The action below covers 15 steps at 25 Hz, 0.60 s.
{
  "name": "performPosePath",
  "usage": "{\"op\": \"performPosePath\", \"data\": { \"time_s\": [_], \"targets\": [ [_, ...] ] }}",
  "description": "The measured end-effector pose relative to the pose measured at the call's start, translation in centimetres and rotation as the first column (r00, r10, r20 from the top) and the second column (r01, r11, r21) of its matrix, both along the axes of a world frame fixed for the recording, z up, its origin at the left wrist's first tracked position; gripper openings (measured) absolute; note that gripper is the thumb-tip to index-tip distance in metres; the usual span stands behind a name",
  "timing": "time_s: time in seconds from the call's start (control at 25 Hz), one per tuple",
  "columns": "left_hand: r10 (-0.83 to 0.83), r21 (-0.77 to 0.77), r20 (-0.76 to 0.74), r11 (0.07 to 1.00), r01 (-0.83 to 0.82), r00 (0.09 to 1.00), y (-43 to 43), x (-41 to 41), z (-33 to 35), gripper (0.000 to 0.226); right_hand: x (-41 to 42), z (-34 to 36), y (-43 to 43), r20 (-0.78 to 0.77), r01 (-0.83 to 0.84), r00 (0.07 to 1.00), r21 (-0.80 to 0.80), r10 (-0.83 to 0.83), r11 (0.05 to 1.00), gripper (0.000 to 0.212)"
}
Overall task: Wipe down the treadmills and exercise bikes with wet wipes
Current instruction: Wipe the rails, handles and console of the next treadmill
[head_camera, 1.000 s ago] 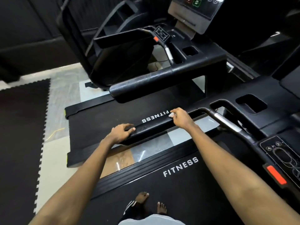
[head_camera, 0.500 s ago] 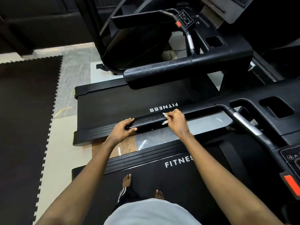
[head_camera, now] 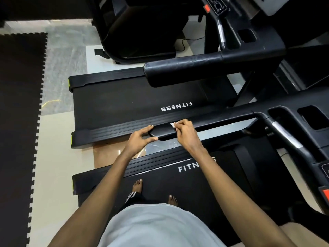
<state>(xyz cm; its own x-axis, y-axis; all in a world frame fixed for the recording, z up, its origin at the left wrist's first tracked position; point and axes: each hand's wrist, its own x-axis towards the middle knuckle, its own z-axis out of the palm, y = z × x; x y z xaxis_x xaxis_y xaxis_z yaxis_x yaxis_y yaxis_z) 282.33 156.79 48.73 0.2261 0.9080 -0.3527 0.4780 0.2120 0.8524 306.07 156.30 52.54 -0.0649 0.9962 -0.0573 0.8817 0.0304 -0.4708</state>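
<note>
1. So, the right hand [head_camera: 185, 135] is the busy one: its fingers are curled in, pinching a small scrunched white wet wipe [head_camera: 172, 124], and only a bit of it pokes out past the fingertips
2. That wipe is pressed onto the top of the black handrail [head_camera: 213, 126] of the near treadmill [head_camera: 156, 186], close to the rail's rounded free end
3. Left hand [head_camera: 139, 140] holds nothing; the fingers are pretty much straight with the thumb stuck out, so forefinger and thumb make a wide loose C around the tip of that same rail. The forefinger looks like it touches the end; can't tell whether the thumb, just under it, makes contact
4. The person stands on the near treadmill's belt, bare feet [head_camera: 138, 186] just behind the white FITN lettering, with an arm covering the rest of the word
5. The far treadmill [head_camera: 124, 104] lies alongside, beyond the rail, its FITNESS print upside down from here and its own padded bar [head_camera: 183, 72] further back
6. A black foam mat [head_camera: 19, 122] with a jigsaw edge sits on the left, with pale tiles [head_camera: 53, 157] between it and the machines
</note>
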Motion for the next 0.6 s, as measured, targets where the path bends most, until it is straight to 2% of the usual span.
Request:
{"op": "performPosePath", "data": {
  "time_s": [0.08,0.2,0.24,0.32,0.44,0.6],
  "targets": [
    [0.009,-0.023,0.048,1.0,-0.008,0.999,0.2,-0.4,-0.4,0.066,0.3,0.3,0.3,0.041,0.048,0.998,-0.02,-0.047,0.999,0.029],
    [0.029,-0.077,0.18,0.997,-0.015,0.983,0.4,-0.8,-1.2,0.062,0.2,0.4,0.7,0.117,0.213,0.97,-0.003,-0.212,0.977,0.029],
    [0.034,-0.085,0.225,0.996,-0.015,0.974,0.4,-0.9,-1.4,0.062,-0.9,0.5,0.6,0.127,0.211,0.97,-0.004,-0.209,0.978,0.029],
    [0.04,-0.088,0.278,0.996,-0.016,0.96,0.4,-1.0,-1.6,0.061,-4.1,0.6,-0.3,0.118,0.104,0.988,-0.033,-0.099,0.994,0.03],
    [0.04,-0.103,0.256,0.995,-0.014,0.966,0.6,-1.4,-2.2,0.059,-6.6,0.8,-1.0,0.086,-0.03,0.996,-0.073,0.036,0.997,0.032],
    [0.209,-0.215,0.092,0.959,-0.185,0.974,-0.1,-3.7,-4.6,0.041,-4.6,1.4,-0.4,0.082,0.109,0.992,-0.107,-0.101,0.988,0.032]
  ]
}}
